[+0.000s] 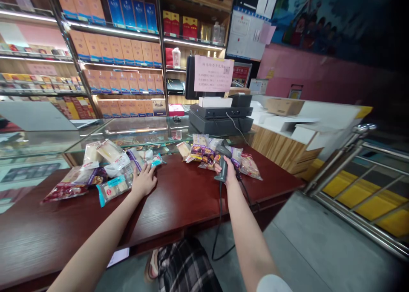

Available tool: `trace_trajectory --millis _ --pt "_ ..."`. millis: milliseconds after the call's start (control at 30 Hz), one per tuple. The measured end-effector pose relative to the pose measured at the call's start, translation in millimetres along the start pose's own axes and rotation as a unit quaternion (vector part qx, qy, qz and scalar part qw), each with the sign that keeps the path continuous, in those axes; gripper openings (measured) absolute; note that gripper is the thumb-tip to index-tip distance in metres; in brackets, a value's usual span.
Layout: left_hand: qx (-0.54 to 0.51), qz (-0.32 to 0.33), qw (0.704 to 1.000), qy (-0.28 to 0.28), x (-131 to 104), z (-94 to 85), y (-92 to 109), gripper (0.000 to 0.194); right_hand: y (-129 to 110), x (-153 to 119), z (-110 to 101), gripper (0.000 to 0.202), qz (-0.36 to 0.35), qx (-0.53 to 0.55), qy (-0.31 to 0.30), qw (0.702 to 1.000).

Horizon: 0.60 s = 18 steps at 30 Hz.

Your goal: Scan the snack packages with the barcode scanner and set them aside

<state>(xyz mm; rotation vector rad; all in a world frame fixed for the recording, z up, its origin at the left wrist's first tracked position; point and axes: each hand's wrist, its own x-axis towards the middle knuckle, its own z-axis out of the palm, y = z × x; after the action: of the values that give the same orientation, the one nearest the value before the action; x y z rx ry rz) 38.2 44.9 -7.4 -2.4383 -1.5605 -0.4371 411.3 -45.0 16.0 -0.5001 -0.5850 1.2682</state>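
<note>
My right hand (227, 173) is wrapped round the handle of a dark corded barcode scanner (222, 167), its head over the right-hand pile of bagged snacks (202, 149). A red-and-clear snack bag (249, 166) lies at that pile's right end. My left hand (145, 180) rests with fingers spread at the right edge of the left-hand pile, touching a wrapper there; which one is partly hidden. Close by lie a blue-ended clear snack pack (115, 189), a white bread-like pack (109, 150) and a red snack bag (68, 183).
Both piles are on a dark red wooden counter (179, 198). Behind it stand a glass display case (137, 128) and a monitor bearing a pink notice (213, 73). Shelves of boxed goods (115, 49) line the back. A metal railing (361, 177) is at right. The scanner's cable (220, 224) hangs below the counter.
</note>
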Motion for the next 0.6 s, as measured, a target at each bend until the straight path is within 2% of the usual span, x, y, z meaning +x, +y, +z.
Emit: trace_trajectory --millis 100,167,267,333,367,433,600 --pt "0.000 0.007 1.000 0.021 -1 -0.1 -1 0.047 -1 -1 0 0.022 0.010 0.024 -0.002 1.000" --pt "-0.001 0.027 0.998 0.055 -3 -0.5 -2 0.045 -1 -3 0 0.020 0.019 0.034 0.004 0.999" --pt "-0.027 0.089 0.991 0.099 -4 -2.6 1 0.042 1 -5 1 0.019 0.046 0.036 0.014 0.998" --pt "-0.064 0.128 0.984 0.109 0 -6.1 13 0.040 2 -7 1 0.020 0.063 0.030 0.012 0.997" --pt "-0.086 0.135 0.981 0.112 4 -8.6 23 0.038 2 -7 1 0.020 0.067 0.025 0.006 0.997" --pt "-0.139 0.105 0.975 0.137 17 -14.7 51 0.036 3 -7 0 0.023 0.068 0.008 -0.012 0.998" --pt "-0.300 0.079 0.941 0.137 67 -27.8 144 0.048 3 -4 -4 0.028 0.062 -0.008 -0.022 0.998"
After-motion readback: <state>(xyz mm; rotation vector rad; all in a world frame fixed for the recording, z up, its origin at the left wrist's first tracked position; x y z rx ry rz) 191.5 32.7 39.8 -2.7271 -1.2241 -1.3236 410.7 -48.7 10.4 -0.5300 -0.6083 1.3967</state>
